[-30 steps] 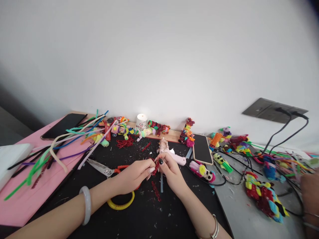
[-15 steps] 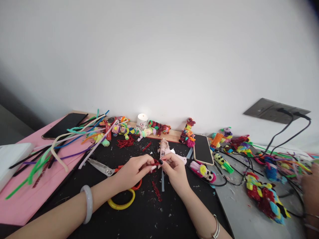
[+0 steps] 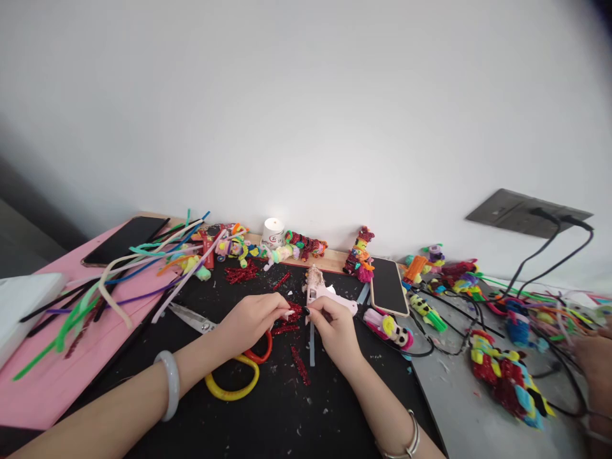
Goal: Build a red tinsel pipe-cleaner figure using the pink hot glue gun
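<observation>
My left hand (image 3: 252, 320) and my right hand (image 3: 335, 330) meet over the black mat (image 3: 268, 408), fingertips pinched on the same small red glittery pipe-cleaner piece (image 3: 295, 312). More red pieces (image 3: 300, 365) lie on the mat just below my hands. A pale pink glue gun (image 3: 329, 294) lies right behind my right hand, and a clear glue stick (image 3: 312, 347) lies beside that hand. Scissors with orange and yellow handles (image 3: 234, 376) rest under my left wrist.
Loose pipe cleaners (image 3: 119, 274) spread over a pink mat (image 3: 48, 389) at left, beside a dark phone (image 3: 122, 240). Small colourful figures (image 3: 361, 255) and a white cup (image 3: 272, 233) line the wall. Another phone (image 3: 387, 287), cables and another person's hand (image 3: 595, 357) are at right.
My hands have turned the red piece and shifted a little left and down toward the mat. The scissor handles show more beneath my left wrist.
</observation>
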